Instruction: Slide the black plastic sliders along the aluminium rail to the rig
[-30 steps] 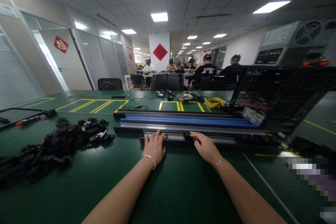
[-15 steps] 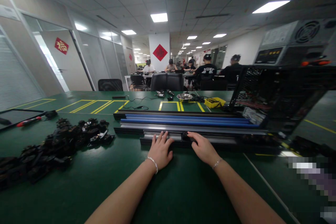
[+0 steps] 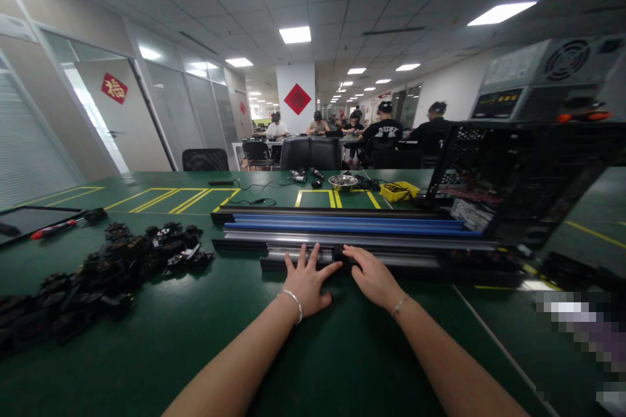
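Observation:
My left hand (image 3: 309, 279) lies with its fingers spread over the front metal rail (image 3: 276, 255), a silver strip in a long black base. Its index finger reaches right, up to a small black block (image 3: 338, 253) on that rail. On the block's other side my right hand (image 3: 372, 275) has its fingers stretched out to the left, the tips against or just beside the block. Neither hand is wrapped round anything. Behind the front rail lie a longer silver rail (image 3: 391, 243) and blue strips (image 3: 342, 225), parallel to it.
A heap of black parts (image 3: 112, 267) lies on the green table (image 3: 195, 352) at left, near a red-handled tool (image 3: 53, 229). An opened computer case (image 3: 533, 189) stands at right. Farther back are a metal bowl (image 3: 343, 181) and a yellow tray (image 3: 398, 191). Several people sit beyond.
The black block has shifted slightly left along the front rail, and my right hand has moved left with it. My left hand has spread its fingers wider, its index finger now nearer the block.

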### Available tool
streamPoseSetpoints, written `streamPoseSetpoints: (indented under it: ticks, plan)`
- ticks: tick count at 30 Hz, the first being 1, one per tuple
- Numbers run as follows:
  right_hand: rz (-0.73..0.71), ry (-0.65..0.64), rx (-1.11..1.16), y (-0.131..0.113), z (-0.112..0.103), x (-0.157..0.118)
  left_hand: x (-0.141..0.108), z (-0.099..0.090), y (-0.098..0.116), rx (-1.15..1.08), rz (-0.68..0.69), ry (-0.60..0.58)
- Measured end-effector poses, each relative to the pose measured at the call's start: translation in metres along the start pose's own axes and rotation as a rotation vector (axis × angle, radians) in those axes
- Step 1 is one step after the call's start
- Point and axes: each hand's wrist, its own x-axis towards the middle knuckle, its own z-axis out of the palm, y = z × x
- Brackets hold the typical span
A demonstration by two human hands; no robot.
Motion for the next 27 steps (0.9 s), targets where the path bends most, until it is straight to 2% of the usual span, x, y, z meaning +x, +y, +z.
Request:
streamPoseSetpoints:
  ticks: [15,20,27]
  plan:
    - [-0.035,-0.095,-0.057,-0.006,0.003,-0.002,0.016,0.002,0.015,-0.010,-0.033,-0.045]
    - [-0.041,-0.140,-0.102,-0.006,0.002,-0.003,0.022,0.008,0.017,-0.021,-0.067,-0.019]
    - [-0.025,-0.075,-0.266,0.002,0.000,-0.007,0.022,0.012,0.017,-0.038,-0.039,0.031]
